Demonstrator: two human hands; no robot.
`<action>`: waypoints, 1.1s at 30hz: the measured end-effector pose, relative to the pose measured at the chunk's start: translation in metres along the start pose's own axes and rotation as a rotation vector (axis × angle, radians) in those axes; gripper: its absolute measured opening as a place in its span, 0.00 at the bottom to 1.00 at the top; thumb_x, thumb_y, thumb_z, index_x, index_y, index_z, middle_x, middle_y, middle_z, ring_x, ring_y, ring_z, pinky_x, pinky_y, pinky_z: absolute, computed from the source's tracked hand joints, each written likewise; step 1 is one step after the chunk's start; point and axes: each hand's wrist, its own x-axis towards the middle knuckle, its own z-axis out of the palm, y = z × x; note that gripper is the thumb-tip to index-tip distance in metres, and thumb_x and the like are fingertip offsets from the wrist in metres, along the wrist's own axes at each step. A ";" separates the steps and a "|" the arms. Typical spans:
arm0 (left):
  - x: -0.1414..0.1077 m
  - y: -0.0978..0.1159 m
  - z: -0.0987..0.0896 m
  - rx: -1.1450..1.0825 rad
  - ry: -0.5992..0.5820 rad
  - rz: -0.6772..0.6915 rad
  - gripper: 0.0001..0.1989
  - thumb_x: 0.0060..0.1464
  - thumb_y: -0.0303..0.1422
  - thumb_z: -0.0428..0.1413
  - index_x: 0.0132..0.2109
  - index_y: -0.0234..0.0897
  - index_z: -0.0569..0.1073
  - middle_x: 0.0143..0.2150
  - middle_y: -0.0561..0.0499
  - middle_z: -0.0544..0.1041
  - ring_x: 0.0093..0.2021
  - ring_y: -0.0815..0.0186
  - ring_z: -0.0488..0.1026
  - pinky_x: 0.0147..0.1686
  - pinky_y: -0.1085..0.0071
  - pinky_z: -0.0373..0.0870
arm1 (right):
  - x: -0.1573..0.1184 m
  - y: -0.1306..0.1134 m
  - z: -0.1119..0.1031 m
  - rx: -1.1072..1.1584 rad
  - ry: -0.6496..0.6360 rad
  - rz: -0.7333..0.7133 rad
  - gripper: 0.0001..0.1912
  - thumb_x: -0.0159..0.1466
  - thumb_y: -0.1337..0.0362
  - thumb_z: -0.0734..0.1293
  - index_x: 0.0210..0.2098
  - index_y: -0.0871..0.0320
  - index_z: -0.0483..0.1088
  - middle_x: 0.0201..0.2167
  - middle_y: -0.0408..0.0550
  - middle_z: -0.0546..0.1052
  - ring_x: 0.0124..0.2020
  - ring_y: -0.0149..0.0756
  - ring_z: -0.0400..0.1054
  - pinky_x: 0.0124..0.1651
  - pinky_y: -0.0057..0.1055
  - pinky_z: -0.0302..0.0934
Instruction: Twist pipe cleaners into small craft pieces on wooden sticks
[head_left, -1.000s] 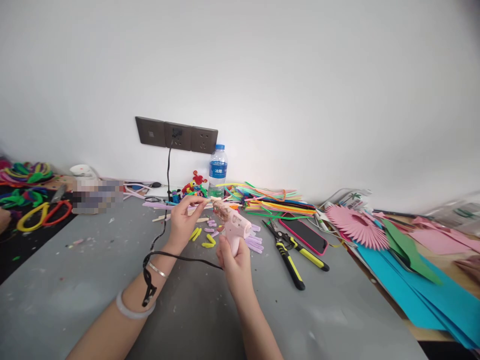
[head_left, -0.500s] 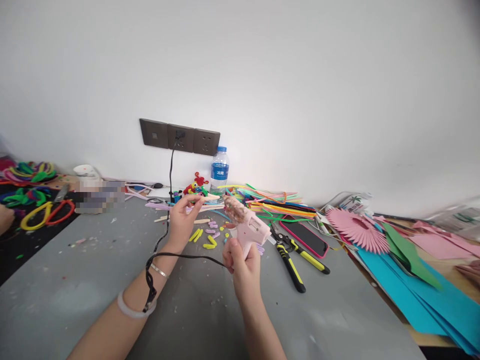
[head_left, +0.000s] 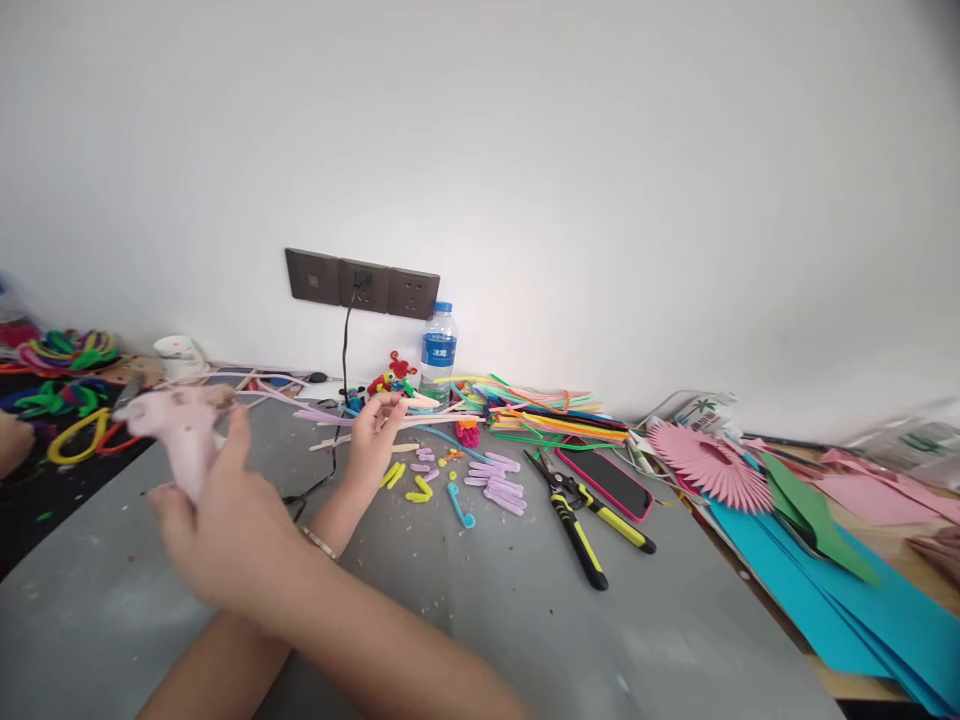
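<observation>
My left hand (head_left: 369,440) pinches a pale cream piece of pipe cleaner (head_left: 424,402) near the back of the table. My right hand (head_left: 240,540) is wrapped around a pink glue gun (head_left: 184,430), slightly blurred, on the left side. The right forearm crosses over the left one. Close to my left hand lie short yellow pieces (head_left: 420,492) and small lilac pieces (head_left: 424,455) of pipe cleaner. Further right are a stack of folded lilac pieces (head_left: 499,485), a curled blue piece (head_left: 459,508) and a small pink-red shape (head_left: 466,433).
Pliers (head_left: 576,525) and a phone (head_left: 611,485) lie to the right, before a pipe-cleaner bundle (head_left: 562,420). A water bottle (head_left: 439,350) stands by the wall sockets (head_left: 364,283). Blue paper (head_left: 817,600) covers the right edge. At far left is another person's hand (head_left: 11,440).
My right hand has swung the glue gun from the middle to the left, across my left arm. My left hand stays in nearly the same place with its pale piece.
</observation>
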 end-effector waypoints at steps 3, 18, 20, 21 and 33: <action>0.000 0.000 0.001 -0.052 -0.025 -0.046 0.14 0.53 0.45 0.61 0.37 0.39 0.74 0.34 0.50 0.76 0.33 0.66 0.73 0.30 0.73 0.69 | 0.020 0.006 0.024 -0.291 -0.154 0.106 0.43 0.66 0.57 0.57 0.72 0.65 0.31 0.56 0.69 0.74 0.45 0.56 0.76 0.41 0.51 0.69; 0.005 -0.001 -0.001 -0.021 -0.071 -0.039 0.13 0.52 0.45 0.62 0.35 0.40 0.74 0.32 0.50 0.76 0.33 0.64 0.73 0.29 0.71 0.68 | -0.014 0.026 -0.024 -0.519 0.026 -0.341 0.26 0.68 0.58 0.63 0.63 0.58 0.60 0.58 0.56 0.71 0.57 0.47 0.66 0.57 0.42 0.63; 0.005 0.000 -0.002 -0.001 -0.061 -0.040 0.13 0.52 0.44 0.63 0.35 0.39 0.75 0.32 0.51 0.76 0.32 0.63 0.73 0.29 0.70 0.68 | -0.037 0.036 -0.074 -0.467 0.140 -0.365 0.22 0.67 0.62 0.63 0.59 0.60 0.63 0.55 0.58 0.72 0.57 0.47 0.65 0.58 0.43 0.61; 0.005 0.000 -0.001 0.006 -0.066 -0.043 0.13 0.52 0.44 0.63 0.35 0.39 0.75 0.31 0.51 0.75 0.32 0.63 0.73 0.29 0.70 0.68 | -0.050 0.046 -0.102 -0.431 0.219 -0.341 0.18 0.67 0.64 0.62 0.56 0.60 0.65 0.52 0.57 0.73 0.55 0.47 0.66 0.55 0.43 0.62; -0.001 0.004 0.006 -0.033 -0.217 -0.078 0.17 0.49 0.48 0.64 0.35 0.39 0.76 0.32 0.47 0.79 0.39 0.58 0.78 0.34 0.67 0.74 | -0.197 0.168 -0.249 -0.842 0.550 0.739 0.12 0.64 0.58 0.64 0.30 0.53 0.56 0.34 0.49 0.75 0.36 0.44 0.71 0.30 0.31 0.51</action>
